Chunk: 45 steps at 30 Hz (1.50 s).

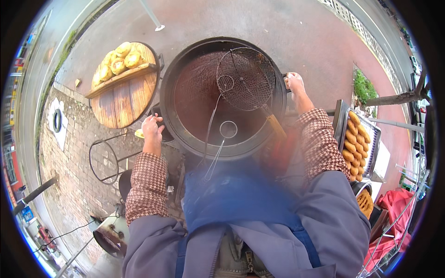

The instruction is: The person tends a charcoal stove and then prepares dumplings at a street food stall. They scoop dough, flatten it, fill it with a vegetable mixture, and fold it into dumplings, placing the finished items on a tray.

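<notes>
A big round metal pan [194, 146] with dark reddish-brown liquid stands in front of me. My left hand [152, 129] is closed around its handle on the left side. On the far right side, my right hand [295, 83] grips the opposite handle. A wire-mesh skimmer [246, 78] with a wooden handle [276, 125] lies over the right part of the pan. Two small wire ring strainers rest there too, one [228, 129] near the front rim and another [225, 83] over the mesh. Haze blurs the near side.
Left of the pan, a round wooden board [123, 100] carries several pale yellow lumps [118, 65] behind a wooden bar. A round metal frame [103, 161] is below it. To the right, a metal tray [375, 153] holds several browned fried pieces [356, 147], near a container of fried food [365, 205].
</notes>
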Each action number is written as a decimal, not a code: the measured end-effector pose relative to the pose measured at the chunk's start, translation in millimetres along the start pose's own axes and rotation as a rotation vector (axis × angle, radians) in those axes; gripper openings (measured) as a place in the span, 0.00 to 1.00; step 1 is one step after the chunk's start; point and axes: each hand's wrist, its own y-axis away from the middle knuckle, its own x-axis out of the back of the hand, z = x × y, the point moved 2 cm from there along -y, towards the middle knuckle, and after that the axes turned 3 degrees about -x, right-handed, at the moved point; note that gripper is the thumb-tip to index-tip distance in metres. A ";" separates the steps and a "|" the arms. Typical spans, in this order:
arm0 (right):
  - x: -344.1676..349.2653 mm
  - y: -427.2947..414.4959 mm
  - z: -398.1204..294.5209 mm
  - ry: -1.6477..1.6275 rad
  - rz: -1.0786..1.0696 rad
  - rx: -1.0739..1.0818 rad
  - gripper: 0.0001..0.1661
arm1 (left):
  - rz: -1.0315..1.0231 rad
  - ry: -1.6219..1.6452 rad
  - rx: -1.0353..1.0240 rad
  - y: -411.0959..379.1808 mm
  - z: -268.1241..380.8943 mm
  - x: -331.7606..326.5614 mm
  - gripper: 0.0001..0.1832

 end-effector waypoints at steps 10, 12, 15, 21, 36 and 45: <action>26.1 -47.4 30.2 -0.077 -0.034 -0.082 0.14 | 0.006 -0.145 0.063 0.0 -26.3 -44.4 0.09; 28.1 -47.6 28.9 -0.058 -0.014 -0.078 0.14 | 0.025 -0.163 0.046 0.1 -25.1 -42.1 0.08; 24.4 -46.3 31.3 -0.049 0.015 -0.101 0.14 | -0.004 -0.192 0.038 2.8 -21.1 -45.3 0.08; 28.7 -47.2 36.1 0.167 0.088 0.076 0.17 | 0.100 -0.498 -0.164 16.7 -5.3 -50.1 0.13; -3.2 132.4 37.3 1.146 -0.134 0.769 0.27 | -0.378 -1.572 -0.697 231.6 -96.2 -92.9 0.39; 5.5 117.6 50.8 0.668 -0.381 0.245 0.27 | -0.350 -1.326 -0.754 225.4 -114.6 -75.5 0.05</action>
